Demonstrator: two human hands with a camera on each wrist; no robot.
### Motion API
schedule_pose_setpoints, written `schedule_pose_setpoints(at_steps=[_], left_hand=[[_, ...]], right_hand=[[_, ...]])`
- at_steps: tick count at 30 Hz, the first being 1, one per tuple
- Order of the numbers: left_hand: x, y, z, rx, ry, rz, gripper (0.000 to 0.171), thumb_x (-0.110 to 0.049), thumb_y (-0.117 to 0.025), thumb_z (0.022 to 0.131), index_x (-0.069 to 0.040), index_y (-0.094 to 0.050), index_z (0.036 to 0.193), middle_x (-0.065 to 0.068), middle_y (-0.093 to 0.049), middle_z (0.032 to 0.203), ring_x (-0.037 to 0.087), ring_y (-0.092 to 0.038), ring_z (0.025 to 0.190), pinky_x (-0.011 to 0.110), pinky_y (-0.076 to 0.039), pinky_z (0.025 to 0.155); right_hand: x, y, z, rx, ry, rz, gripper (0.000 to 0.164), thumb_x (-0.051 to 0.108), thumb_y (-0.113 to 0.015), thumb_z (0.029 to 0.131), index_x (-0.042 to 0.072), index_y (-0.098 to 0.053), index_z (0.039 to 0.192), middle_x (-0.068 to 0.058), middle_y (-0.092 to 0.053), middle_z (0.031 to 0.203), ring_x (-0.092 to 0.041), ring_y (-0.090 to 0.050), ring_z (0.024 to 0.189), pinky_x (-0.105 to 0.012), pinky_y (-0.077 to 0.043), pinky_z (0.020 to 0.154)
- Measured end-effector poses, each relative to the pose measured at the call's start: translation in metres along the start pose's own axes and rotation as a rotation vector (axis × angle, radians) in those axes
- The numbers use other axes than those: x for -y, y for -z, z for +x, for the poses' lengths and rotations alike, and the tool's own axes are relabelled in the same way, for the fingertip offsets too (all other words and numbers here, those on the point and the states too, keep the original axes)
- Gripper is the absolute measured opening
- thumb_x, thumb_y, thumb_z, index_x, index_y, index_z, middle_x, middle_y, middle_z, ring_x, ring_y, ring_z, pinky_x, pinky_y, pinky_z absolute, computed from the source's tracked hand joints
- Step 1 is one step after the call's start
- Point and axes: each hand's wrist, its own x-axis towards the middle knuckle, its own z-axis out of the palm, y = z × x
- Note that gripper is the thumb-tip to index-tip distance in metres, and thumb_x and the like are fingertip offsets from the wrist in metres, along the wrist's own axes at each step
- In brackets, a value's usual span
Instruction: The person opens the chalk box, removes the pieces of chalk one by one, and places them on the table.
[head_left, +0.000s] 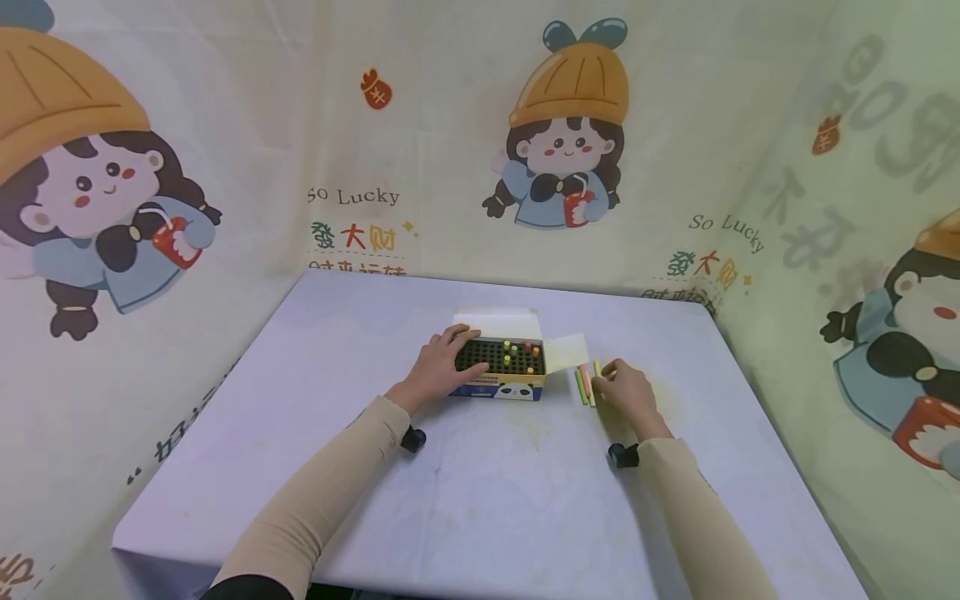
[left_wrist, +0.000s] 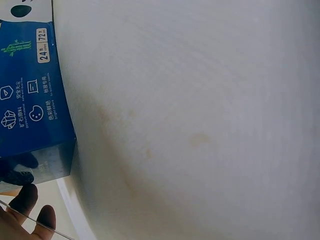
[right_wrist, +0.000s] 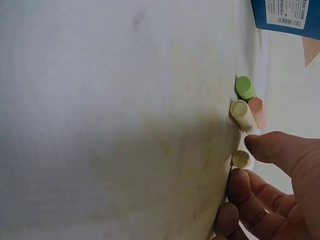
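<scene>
A blue and yellow chalk box [head_left: 517,390] with a panda on its front stands open on the table. Inside is a dark holder [head_left: 487,353] of holes, with several chalk sticks upright in its right part. My left hand [head_left: 438,360] grips the box's left end, thumb along the front edge and fingers toward the back. Right of the box, my right hand [head_left: 630,392] pinches a yellow chalk stick [right_wrist: 241,159] between thumb and fingertips, low at the tabletop. Beside it lie a green chalk stick [right_wrist: 245,87], a pink one [right_wrist: 256,105] and a cream one [right_wrist: 241,110], close together.
The box's white lid flap [head_left: 495,321] stands up behind it, and a side flap [head_left: 567,352] sticks out right, near the loose chalk. A pale cloth covers the table [head_left: 337,350]. Printed fabric [head_left: 450,150] hangs behind and at both sides.
</scene>
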Motion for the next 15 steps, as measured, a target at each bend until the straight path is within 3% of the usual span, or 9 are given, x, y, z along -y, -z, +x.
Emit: schedule_pose_setpoints(at_steps=[15], left_hand=[[0.0004,0.0001,0.0004,-0.001,-0.001,-0.007,0.079,-0.066,-0.056,0.099,-0.026,-0.034,0.163,0.009,-0.028,0.167,0.043,-0.041,0.139,0.066,-0.035,0.111]], right_hand=[[0.0025,-0.0015,0.0017,-0.029,-0.034,-0.010,0.034,0.030,-0.059,0.099,0.002,-0.064,0.118,-0.016,-0.071,0.103,-0.027,-0.064,0.085,-0.036,-0.049,0.070]])
